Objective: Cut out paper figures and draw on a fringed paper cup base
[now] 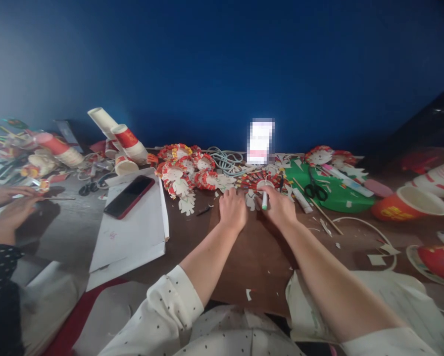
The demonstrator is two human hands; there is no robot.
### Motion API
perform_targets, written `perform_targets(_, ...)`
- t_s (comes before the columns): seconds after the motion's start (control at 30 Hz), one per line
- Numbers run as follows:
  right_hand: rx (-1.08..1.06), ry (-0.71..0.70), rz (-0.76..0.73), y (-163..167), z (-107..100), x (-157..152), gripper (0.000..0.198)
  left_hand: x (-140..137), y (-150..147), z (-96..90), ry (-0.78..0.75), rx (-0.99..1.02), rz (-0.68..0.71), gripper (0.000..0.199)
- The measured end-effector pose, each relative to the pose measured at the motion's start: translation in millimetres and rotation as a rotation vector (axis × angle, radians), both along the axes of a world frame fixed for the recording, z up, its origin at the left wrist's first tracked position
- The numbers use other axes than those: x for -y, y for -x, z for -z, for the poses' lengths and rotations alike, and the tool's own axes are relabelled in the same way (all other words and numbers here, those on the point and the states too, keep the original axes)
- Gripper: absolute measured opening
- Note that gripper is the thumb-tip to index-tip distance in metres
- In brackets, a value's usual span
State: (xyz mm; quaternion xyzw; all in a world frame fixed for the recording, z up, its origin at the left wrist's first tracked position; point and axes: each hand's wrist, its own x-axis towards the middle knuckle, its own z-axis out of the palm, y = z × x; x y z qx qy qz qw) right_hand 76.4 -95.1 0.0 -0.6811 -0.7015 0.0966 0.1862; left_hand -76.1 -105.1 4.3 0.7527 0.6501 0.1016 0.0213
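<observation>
My right hand [280, 203] is closed around a white marker [265, 200], green end toward me, the slant probably directing its far end at the red fanned paper piece [250, 179]. That piece lies directly ahead on the table [225, 269], seemingly centred so both hands can reach it. My left hand [232, 211] rests knuckles-up beside it, perhaps for steadying; whether its fingers grip anything, I cannot tell. A bright screen [260, 142] stands upright behind, presumably for viewing; scissors [312, 182] lie to the right.
</observation>
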Motion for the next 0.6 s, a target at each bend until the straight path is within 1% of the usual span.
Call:
perform_targets(0.17, 0.02, 0.066, 0.007, 3.1, -7.2, 3.1, 0.044, -3.1, 0.4, 6.6, -0.045, 0.048, -0.014, 0.032)
perform_targets(0.23, 0.037, 0.095, 0.012, 3.1, -8.4, 3.6, 0.045, -4.6, 1.6, 8.8, -0.049, 0.094, -0.025, 0.036)
perform_targets(0.33, 0.046, 0.102, 0.017, 3.1, -8.0, 3.4, 0.044, -7.2, 3.5, 11.1, -0.043, 0.184, -0.041, 0.04)
perform_targets(0.43, 0.039, 0.097, 0.021, 3.4, -6.7, 3.0, 0.045, -11.0, 4.6, 13.3, -0.024, 0.287, -0.038, 0.034)
perform_targets(0.53, 0.0, 0.057, 0.023, 3.0, -5.8, 3.3, 0.042, -17.0, 5.0, 16.2, -0.011, 0.437, -0.019, 0.022)
perform_targets(0.6, -0.073, -0.036, 0.027, 1.6, -4.7, 3.1, 0.039, -21.6, 5.3, 17.7, -0.009, 0.588, -0.022, 0.019)
